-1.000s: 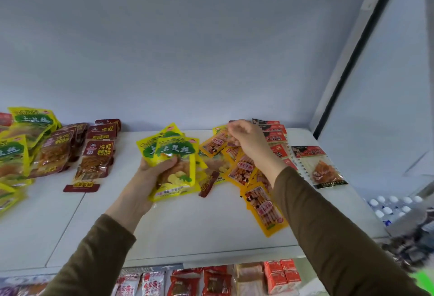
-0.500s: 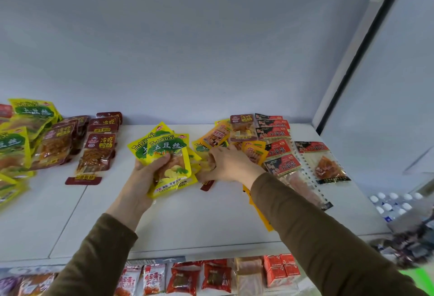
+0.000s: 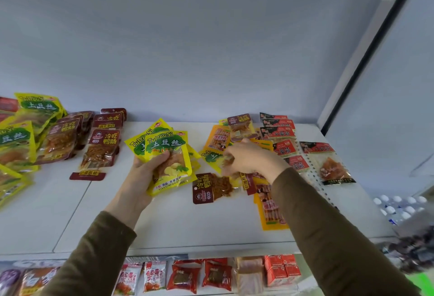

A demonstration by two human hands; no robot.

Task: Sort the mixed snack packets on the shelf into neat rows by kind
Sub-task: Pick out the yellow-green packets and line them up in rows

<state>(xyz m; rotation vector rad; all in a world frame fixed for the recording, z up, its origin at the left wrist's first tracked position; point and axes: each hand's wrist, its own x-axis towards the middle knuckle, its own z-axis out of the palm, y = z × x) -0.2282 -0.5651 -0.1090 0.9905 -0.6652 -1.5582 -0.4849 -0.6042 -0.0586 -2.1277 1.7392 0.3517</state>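
Note:
My left hand (image 3: 143,173) grips a small stack of yellow potato-shred packets (image 3: 168,154) above the white shelf (image 3: 187,225). My right hand (image 3: 249,159) reaches into the mixed pile, fingers curled down and blurred over another yellow packet (image 3: 211,155); whether it holds that packet is unclear. A dark red duck-intestine packet (image 3: 211,188) lies loose just below that hand. Orange sausage packets (image 3: 270,206) and red-labelled gluten packets (image 3: 285,148) lie under and right of my right arm.
At the left, yellow packets (image 3: 23,131) and dark red packets (image 3: 103,147) lie in overlapping rows. One clear packet with a red label (image 3: 328,164) sits far right. The shelf below holds more snack packs (image 3: 187,277). The right side wall (image 3: 375,107) closes the shelf.
My right hand has moved from the back of the pile toward its left side. The dark red packet now lies exposed on the shelf. My left hand keeps its yellow stack.

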